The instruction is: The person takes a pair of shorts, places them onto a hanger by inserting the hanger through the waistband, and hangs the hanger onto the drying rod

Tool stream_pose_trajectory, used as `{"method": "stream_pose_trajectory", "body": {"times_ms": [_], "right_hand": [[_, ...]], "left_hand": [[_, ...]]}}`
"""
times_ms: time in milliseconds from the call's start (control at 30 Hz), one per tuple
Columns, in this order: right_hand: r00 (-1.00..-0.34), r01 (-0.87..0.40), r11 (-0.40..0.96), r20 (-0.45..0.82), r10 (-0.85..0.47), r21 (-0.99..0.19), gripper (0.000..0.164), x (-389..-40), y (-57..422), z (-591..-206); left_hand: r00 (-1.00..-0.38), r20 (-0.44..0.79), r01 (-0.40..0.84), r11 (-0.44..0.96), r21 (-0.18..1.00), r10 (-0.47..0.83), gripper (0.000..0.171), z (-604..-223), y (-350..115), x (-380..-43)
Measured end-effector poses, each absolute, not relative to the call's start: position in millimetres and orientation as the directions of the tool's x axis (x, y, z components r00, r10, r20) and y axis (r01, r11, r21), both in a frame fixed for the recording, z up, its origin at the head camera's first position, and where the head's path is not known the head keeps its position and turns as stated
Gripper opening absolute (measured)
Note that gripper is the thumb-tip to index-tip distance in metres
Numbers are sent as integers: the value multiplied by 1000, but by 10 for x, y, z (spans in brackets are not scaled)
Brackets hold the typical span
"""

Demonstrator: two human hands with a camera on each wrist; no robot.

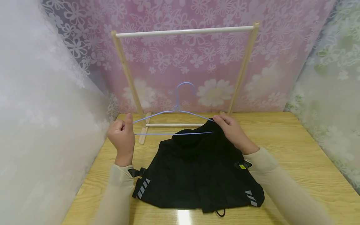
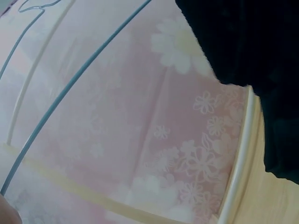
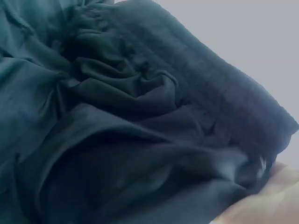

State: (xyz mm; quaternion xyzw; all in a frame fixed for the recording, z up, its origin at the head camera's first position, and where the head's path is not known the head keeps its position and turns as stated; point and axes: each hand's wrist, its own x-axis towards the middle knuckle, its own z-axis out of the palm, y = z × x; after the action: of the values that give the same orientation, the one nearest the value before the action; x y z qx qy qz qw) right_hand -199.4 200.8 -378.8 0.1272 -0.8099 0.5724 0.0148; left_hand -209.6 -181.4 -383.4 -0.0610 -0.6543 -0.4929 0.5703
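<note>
A blue wire hanger (image 1: pixel 177 108) is held up level, its hook pointing upward. My left hand (image 1: pixel 122 136) grips its left end in a fist, thumb up; in the left wrist view the hanger's wire (image 2: pixel 72 80) runs diagonally to a fingertip. The hanger's right end goes into the top of a black garment (image 1: pixel 194 175), where the cloth hides it. My right hand (image 1: pixel 232 131) pinches that top edge, thumb in front. Grey slanted stripes mark both lower corners of the garment, and a cord loop sticks out below. The right wrist view shows gathered black cloth (image 3: pixel 117 116) along a thick band.
Behind the hanger stands a wooden rack with a white top rail (image 1: pixel 184 32) and a low white crossbar (image 1: pixel 174 125). Its left foot (image 1: pixel 144 134) reaches forward on the wooden table (image 1: pixel 292 156). Flowered curtains (image 1: pixel 329 72) enclose the back and sides.
</note>
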Motion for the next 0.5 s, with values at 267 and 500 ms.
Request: {"method": "stream_pose_trajectory", "body": {"times_ms": [267,500], "right_hand": [[-871,-447,140,395,-290,-883,37,-2019,2043,-3829],[-752,-659,213,634,-180,-721,17,-2069,2060,-3934]], "left_hand": [[-301,786,684,452,572,-539,86,-3680,-1723,-1990],[-259,803,728,438,528,-537,86,-3651,-1691,-1966]]}}
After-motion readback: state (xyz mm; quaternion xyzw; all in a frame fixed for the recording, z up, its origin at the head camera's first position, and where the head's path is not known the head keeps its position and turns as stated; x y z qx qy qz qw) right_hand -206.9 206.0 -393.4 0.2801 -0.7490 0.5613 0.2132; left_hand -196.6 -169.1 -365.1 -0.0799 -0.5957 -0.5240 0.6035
